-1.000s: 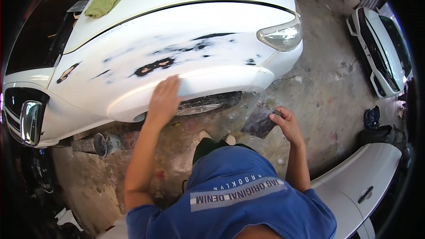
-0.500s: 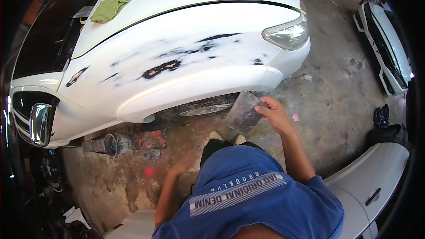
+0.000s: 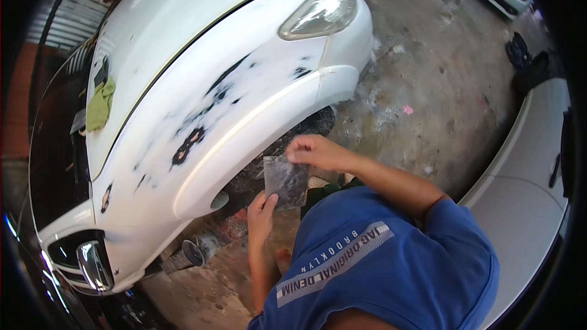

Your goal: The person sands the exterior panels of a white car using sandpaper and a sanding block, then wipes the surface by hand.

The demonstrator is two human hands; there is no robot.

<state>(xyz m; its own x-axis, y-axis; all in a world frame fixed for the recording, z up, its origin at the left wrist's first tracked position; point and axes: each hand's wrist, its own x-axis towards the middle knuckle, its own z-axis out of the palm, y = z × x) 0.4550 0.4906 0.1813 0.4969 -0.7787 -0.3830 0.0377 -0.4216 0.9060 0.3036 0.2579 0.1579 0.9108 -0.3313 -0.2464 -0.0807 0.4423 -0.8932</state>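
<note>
A worn grey sheet of sandpaper (image 3: 285, 182) is stretched out in front of my body, dusty on its face. My left hand (image 3: 262, 212) pinches its lower left edge, thumb on top. At the upper right corner my right hand (image 3: 313, 150) is closed on the sheet, fingers curled. Just beyond them is the white car's front fender (image 3: 238, 107), with a hazy sanded area, black patches and a few bare spots. Neither hand touches the car.
A headlight (image 3: 322, 9) sits at the fender's front, and a side mirror (image 3: 95, 266) juts out at lower left. A green cloth (image 3: 100, 105) lies near the windshield. Behind on the right stands a pale car panel (image 3: 516, 159). A round container (image 3: 193, 253) is on the floor.
My left hand has come up from low at my side and taken hold of the sandpaper. My right hand has moved left with it. The view has turned and shifted.
</note>
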